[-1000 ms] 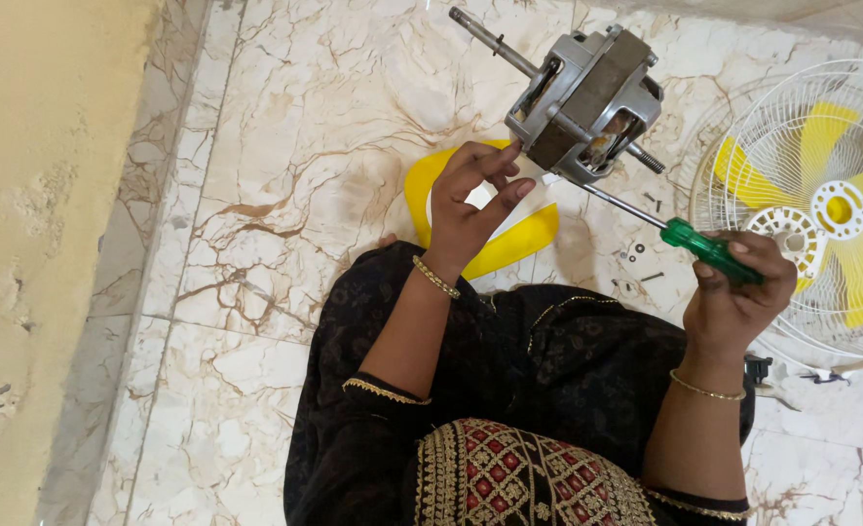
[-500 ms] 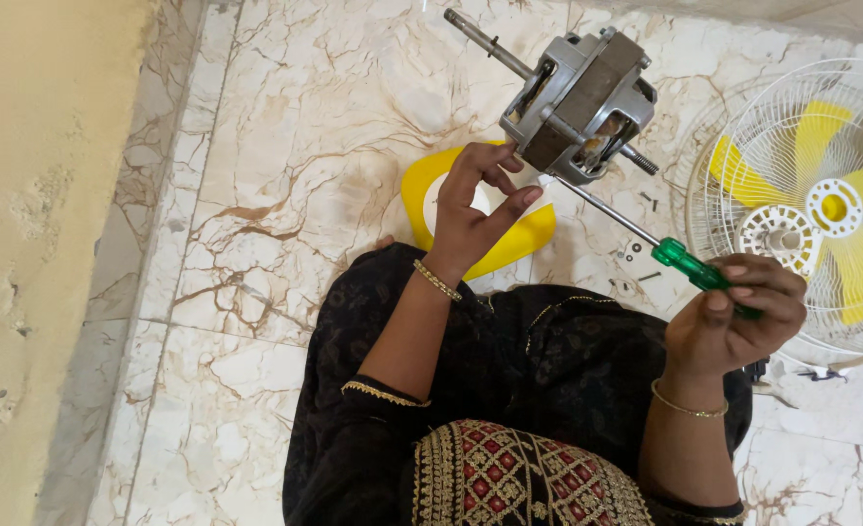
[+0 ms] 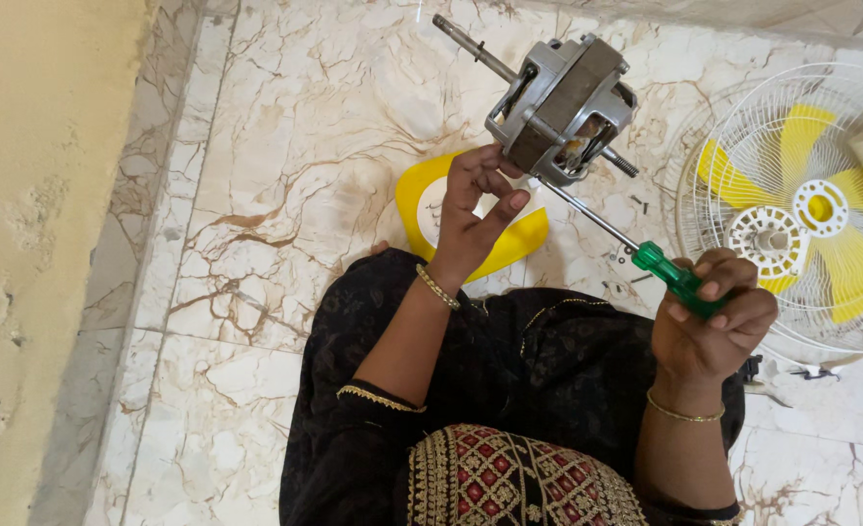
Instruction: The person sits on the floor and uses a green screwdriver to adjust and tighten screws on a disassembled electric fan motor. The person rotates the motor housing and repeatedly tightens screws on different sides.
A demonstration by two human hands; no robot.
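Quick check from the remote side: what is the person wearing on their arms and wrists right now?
Both forearms are bare. Black patterned sleeves with gold trim are pushed up near the elbows. The left hand has a beaded gold bracelet at its wrist; the right hand has a thin gold bangle.
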